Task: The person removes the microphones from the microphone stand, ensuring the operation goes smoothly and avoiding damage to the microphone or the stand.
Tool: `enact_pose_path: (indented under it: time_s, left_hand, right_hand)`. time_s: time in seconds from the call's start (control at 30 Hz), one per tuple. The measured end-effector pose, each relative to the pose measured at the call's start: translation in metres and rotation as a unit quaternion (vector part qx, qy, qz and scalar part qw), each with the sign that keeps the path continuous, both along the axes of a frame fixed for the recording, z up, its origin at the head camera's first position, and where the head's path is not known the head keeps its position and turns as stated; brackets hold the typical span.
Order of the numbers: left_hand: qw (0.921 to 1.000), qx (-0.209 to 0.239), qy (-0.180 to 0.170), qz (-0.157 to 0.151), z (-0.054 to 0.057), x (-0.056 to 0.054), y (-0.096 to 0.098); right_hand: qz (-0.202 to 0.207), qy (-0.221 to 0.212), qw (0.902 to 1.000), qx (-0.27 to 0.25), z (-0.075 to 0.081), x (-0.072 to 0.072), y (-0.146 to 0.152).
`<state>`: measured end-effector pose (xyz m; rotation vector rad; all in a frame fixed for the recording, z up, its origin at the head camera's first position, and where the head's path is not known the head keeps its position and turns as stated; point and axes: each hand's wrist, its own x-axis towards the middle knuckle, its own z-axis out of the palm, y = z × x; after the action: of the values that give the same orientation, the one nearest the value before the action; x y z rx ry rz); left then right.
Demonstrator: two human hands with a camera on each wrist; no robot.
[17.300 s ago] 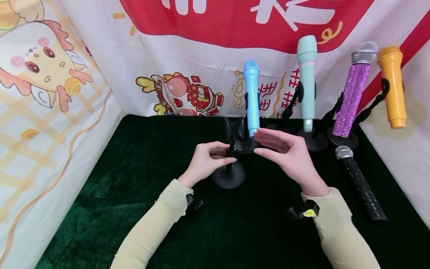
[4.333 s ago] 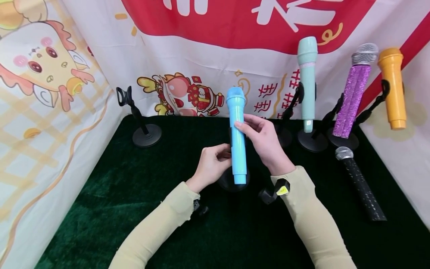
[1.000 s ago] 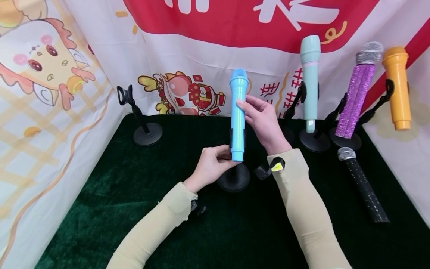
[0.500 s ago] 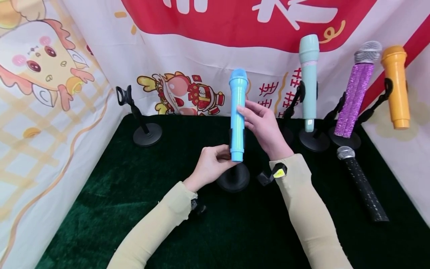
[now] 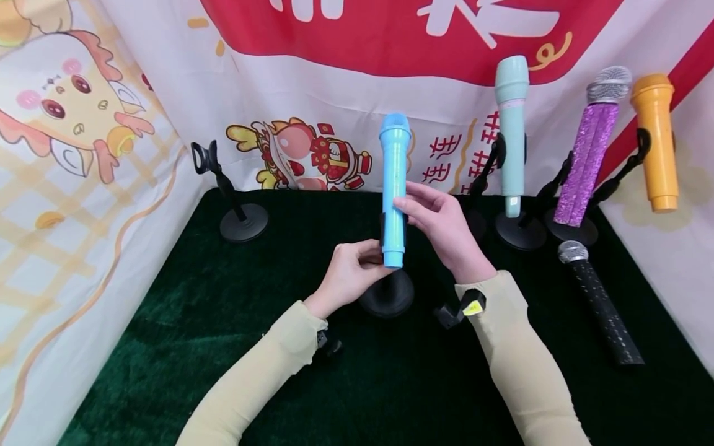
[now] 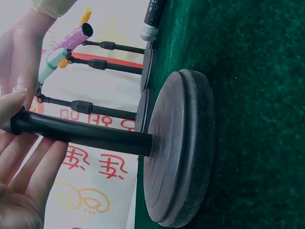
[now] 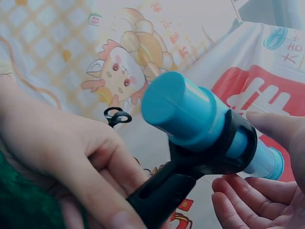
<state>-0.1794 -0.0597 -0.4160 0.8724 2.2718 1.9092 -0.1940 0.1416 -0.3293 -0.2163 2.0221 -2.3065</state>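
A light blue microphone [image 5: 395,167] stands nearly upright in the clip of a black microphone stand [image 5: 387,298] at the centre. My left hand [image 5: 350,274] pinches the stand's pole just under the clip; in the left wrist view, the thumb and fingers meet around the pole [image 6: 90,131]. My right hand [image 5: 443,226] is on the microphone from the right, thumb on its front side and fingers behind it. In the right wrist view, the blue microphone [image 7: 190,107] passes through the clip [image 7: 236,148], between that thumb and the loosely curled fingers.
A bare microphone stand [image 5: 244,223] is at the back left. Mint [image 5: 512,148], purple glitter [image 5: 588,161] and orange [image 5: 658,145] microphones sit in stands at the back right. A black speckled microphone [image 5: 605,306] lies on the green cloth [image 5: 223,347].
Over the last second my right hand slides down along the microphone, which stays put. Earlier, the bare stand went to the back left, and the blue microphone's stand came forward; the microphone then rose in its clip.
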Motion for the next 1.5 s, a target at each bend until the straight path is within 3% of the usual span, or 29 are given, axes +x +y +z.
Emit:
enact_pose_path:
  time_s: [0.5, 0.83, 1.27, 1.5]
  left_hand:
    - [0.9998, 0.008, -0.007, 0.014, 0.002, 0.003, 0.001]
    - [0.9985, 0.023, -0.014, 0.047, 0.01, 0.001, 0.002]
    - [0.9988, 0.014, 0.02, 0.043, 0.012, -0.001, 0.001]
    - [0.9989, 0.027, 0.021, 0.032, 0.012, 0.001, 0.002]
  right_hand:
    - [-0.003, 0.019, 0.9996, 0.019, 0.001, 0.008, -0.004]
    - [-0.009, 0.031, 0.9993, 0.02, 0.001, 0.009, -0.005]
    - [-0.022, 0.014, 0.9996, -0.011, 0.005, 0.008, -0.013]
    - [-0.02, 0.024, 0.9986, -0.043, 0.005, 0.001, -0.014]
